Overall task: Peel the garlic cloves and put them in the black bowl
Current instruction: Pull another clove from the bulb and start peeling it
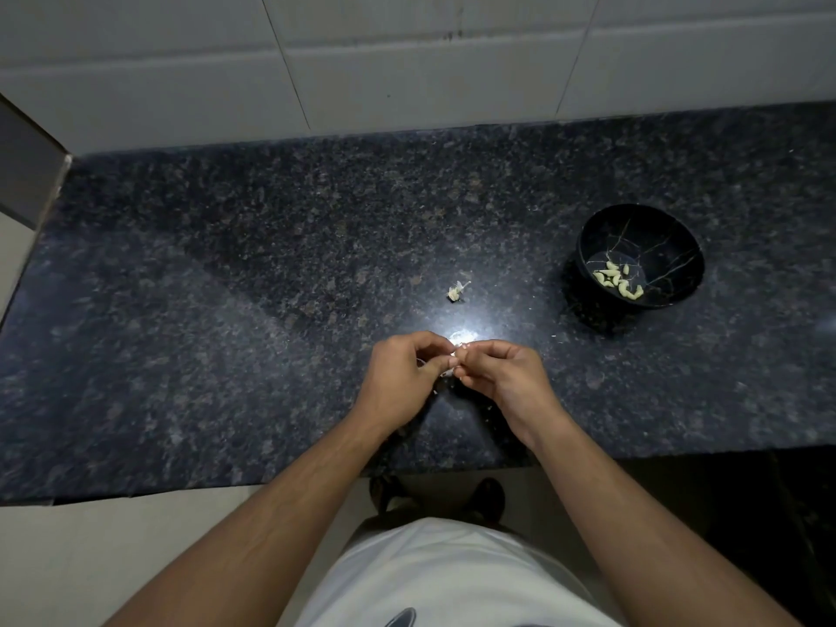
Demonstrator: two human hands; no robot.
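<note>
2 bare hands meet over the front middle of a dark speckled stone counter [226, 310], seen from a camera on the person's head looking down.

In this single head view, the left hand [400, 371] and the right hand [506, 377] are knuckle to knuckle, fingers curled inward. Between their fingertips sits a small pale garlic clove [452, 362], mostly hidden; only a sliver of white shows. Both hands appear to pinch it, thumb against forefinger, though the exact grip is too covered to read. A bright light reflection lies on the counter just beyond the hands, with some white skin scraps [462, 335] in it.

Farther back on the counter lies 1 small loose garlic piece [457, 292] with papery skin flaring from it, well apart from the hands. To the right stands the black bowl [678, 246], marked with thin gold crack-like lines. About 10 peeled cloves [617, 280] lie in a cluster at its bottom.

Judging from this, a clove is light, firm and small, with dry, brittle skin that tears in flakes. It likely turns slippery once bare. The sensible hold is a fingertip pinch at 1 end while the other hand's nails lift skin from the opposite tip. Squeezing hard risks it popping free.
</note>
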